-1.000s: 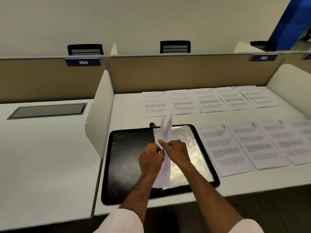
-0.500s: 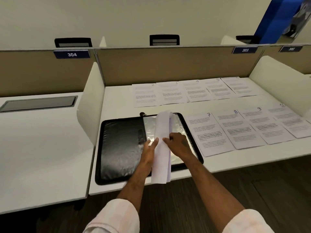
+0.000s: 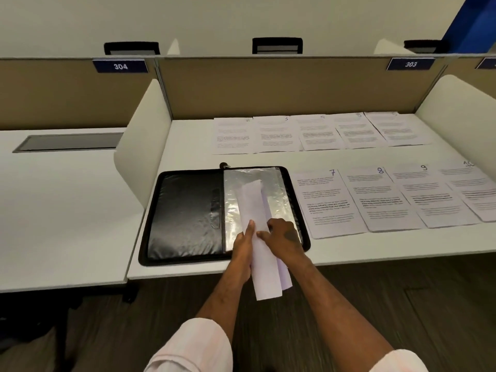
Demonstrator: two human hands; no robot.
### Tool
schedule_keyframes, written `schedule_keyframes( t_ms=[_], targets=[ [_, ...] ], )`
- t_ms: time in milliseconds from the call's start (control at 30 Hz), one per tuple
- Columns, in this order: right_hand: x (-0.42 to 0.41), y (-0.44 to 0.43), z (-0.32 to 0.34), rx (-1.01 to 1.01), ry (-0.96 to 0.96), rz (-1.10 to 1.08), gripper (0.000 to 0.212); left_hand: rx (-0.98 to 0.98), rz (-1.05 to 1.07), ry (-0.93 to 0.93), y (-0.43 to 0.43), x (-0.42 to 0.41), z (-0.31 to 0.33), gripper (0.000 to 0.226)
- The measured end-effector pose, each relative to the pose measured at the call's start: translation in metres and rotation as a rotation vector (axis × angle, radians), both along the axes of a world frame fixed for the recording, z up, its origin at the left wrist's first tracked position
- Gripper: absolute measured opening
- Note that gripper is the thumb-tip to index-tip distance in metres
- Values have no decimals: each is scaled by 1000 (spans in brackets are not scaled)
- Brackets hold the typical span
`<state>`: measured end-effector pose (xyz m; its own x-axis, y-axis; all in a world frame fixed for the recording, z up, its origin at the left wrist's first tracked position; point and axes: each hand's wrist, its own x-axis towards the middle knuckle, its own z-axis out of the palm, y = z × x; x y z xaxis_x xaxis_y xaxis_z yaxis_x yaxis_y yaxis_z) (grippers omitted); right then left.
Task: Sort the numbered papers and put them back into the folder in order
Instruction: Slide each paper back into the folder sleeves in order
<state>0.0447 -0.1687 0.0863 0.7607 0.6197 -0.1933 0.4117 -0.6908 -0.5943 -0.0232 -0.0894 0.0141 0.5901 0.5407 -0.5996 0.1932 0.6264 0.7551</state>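
**One curled sheet over the open folder**

I had both hands on a curled sheet (image 3: 253, 202) that lay lengthwise over the right half of the folder (image 3: 188, 213). Its far end rested on the clear sleeve (image 3: 279, 183), and its near end hung past the 6 o'clock edge of the surface (image 3: 188, 140).

My right grip (image 3: 284, 234) was curled and pinched the sheet from its 3 o'clock side, thumb pointing across the paper. My left grip (image 3: 243, 244) lay along the sheet's 9 o'clock edge with its fingers straight and one fingertip on top. The thumb was hidden beneath the paper, so I cannot tell whether that grip truly clamped it.

The folder lay flat and spread open, with its black inner cover at 9 o'clock and the shiny sleeve at 3 o'clock.

The other papers lay face up in two rows. The front row (image 3: 381, 200) sat just beside the folder at 3 o'clock, marked 7, 8, 9 and 10. The back row (image 3: 316, 132) stretched from 12 to 2 o'clock near the partition. I could read 3, 4 and 5 there, and the other numbers were too faint.
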Motion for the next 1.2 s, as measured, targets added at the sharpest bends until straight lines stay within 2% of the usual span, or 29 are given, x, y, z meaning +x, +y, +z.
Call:
schedule_keyframes(
  t_ms=[67,100,200,267,400,500,633,833,900,933,1033,1133,1200],
  targets=[
    [4,-7,-2,4,-26,-19,30,55,-7,6,-1,3,3,66],
    [7,-12,-3,12,-34,-29,28,165,-27,58,1,2,4,62],
    [17,-28,-8,29,-58,-49,21,772,-270,394,21,-9,-5,55],
    [22,-37,-12,37,-88,-53,19,1059,-512,536,37,-14,-13,56],
    [25,-43,-15,5,-140,-36,29,1324,-883,615,53,-9,-23,58],
    [24,-41,-18,-27,-144,-44,34,1490,-943,599,55,-3,-30,43],
    [20,-36,-16,-21,-160,-62,32,1471,-861,606,58,0,-32,22],
    [18,-34,-10,13,-190,-102,34,1372,-780,587,67,3,-32,23],
    [19,-34,-8,14,-204,-106,34,1340,-719,586,70,3,-33,15],
    [20,-35,-8,17,-208,-109,34,1312,-692,588,72,4,-34,12],
    [20,-38,-7,45,-217,-126,34,1162,-633,547,80,7,-38,20],
    [21,-41,-10,65,-219,-108,34,1042,-638,475,88,10,-39,24],
    [22,-43,-15,92,-223,-73,33,1048,-656,467,89,12,-39,19]
  ],
)
